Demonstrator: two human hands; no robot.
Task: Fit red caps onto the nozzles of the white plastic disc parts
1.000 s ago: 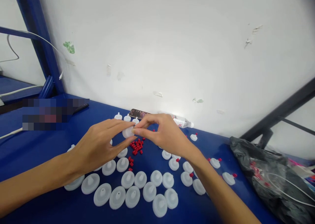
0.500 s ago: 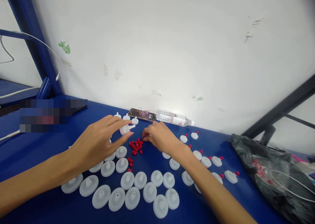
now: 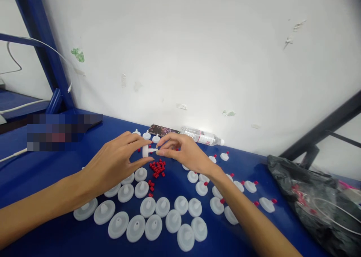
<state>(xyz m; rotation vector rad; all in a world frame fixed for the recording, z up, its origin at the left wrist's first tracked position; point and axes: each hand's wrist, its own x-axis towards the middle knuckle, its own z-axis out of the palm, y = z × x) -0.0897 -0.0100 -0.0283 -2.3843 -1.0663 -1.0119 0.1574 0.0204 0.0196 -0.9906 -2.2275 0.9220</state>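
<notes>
My left hand (image 3: 114, 161) pinches a white plastic disc piece (image 3: 146, 150) with a nozzle pointing right, held above the blue table (image 3: 42, 174). My right hand (image 3: 183, 153) meets it from the right, fingertips pinched at the nozzle tip, seemingly on a small red cap that I cannot see clearly. Just below the hands lies a small pile of red caps (image 3: 158, 168). Several uncapped white discs (image 3: 153, 215) lie in rows near me. Several discs with red caps (image 3: 245, 185) lie to the right.
A phone (image 3: 162, 130) and a lying water bottle (image 3: 203, 136) rest against the white wall. A dark plastic bag (image 3: 313, 200) sits at the right. White cables (image 3: 17, 106) and a blue frame post (image 3: 42, 53) are at the left.
My right hand dipped to the red cap pile half a second ago and has come back up to the nozzle of the disc in my left hand.
</notes>
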